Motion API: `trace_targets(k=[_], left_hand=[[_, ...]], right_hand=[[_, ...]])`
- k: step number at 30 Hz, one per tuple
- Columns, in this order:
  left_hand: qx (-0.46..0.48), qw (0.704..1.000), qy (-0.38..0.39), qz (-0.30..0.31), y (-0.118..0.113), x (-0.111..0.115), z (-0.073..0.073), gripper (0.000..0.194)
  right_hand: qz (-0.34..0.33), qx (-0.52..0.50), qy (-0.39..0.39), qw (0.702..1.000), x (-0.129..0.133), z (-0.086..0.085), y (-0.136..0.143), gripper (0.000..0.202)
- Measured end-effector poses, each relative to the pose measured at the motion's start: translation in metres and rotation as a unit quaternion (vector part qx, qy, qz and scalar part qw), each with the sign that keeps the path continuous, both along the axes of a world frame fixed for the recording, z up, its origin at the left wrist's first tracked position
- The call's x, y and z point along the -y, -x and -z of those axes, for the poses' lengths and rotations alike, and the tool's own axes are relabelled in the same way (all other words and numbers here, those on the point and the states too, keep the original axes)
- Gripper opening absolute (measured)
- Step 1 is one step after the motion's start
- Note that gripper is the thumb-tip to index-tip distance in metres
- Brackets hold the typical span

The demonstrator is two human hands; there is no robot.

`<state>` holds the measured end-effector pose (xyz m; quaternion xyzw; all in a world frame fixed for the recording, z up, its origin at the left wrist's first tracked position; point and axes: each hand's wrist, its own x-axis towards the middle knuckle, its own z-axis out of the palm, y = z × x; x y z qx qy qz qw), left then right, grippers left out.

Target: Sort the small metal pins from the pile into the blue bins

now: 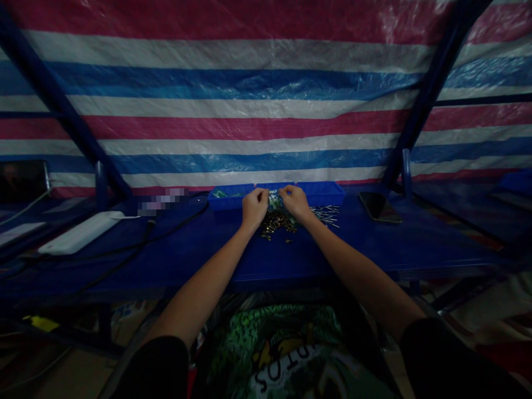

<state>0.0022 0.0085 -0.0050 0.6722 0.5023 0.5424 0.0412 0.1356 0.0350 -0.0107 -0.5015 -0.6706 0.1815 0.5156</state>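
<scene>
Both hands meet over the middle of the blue table, just in front of a row of blue trays [326,194]. My left hand [255,208] pinches the left edge of a small clear plastic bag [274,201]. The bag's right edge is between the closed fingers of my right hand [296,203]. What the bag contains is too dark to tell. Beneath the hands lies a pile of small brass-coloured parts [276,224]. Thin silvery pins [328,215] are scattered right of my right hand. Some greenish plastic [226,193] is in the left tray.
A dark phone [380,207] lies on the right of the blue table [282,260]. On the left are a white power strip [81,233], black cables [166,231] and a propped-up screen [24,181]. Striped sheeting hangs behind, between slanted blue posts.
</scene>
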Motion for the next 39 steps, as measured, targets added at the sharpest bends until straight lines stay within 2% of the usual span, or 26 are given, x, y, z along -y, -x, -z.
trace_targets(k=[5,15,20,32,36,39], left_hand=[[0.037,0.999,0.014,-0.017,0.005,-0.002,-0.002,0.022],[0.027,0.999,0.019,-0.004,0.005,-0.001,0.000,0.020],[0.011,1.000,0.017,0.007,0.005,0.000,0.001,0.022],[-0.034,0.998,0.015,0.046,0.008,-0.001,0.000,0.021],[-0.044,0.997,-0.002,0.059,0.009,0.000,-0.003,0.018],[-0.049,0.996,-0.010,0.073,0.009,0.002,-0.004,0.014]], right_hand=[[-0.015,-0.017,-0.007,1.000,0.003,0.000,0.005,0.029],[-0.007,0.009,-0.016,1.000,0.003,-0.005,-0.003,0.028],[0.019,0.024,-0.021,0.999,0.005,-0.005,-0.005,0.028],[0.021,0.039,-0.054,0.998,0.010,-0.003,-0.004,0.026],[0.022,0.005,-0.072,0.997,0.012,-0.001,-0.001,0.025],[-0.004,-0.074,-0.051,0.996,0.013,0.000,0.001,0.024]])
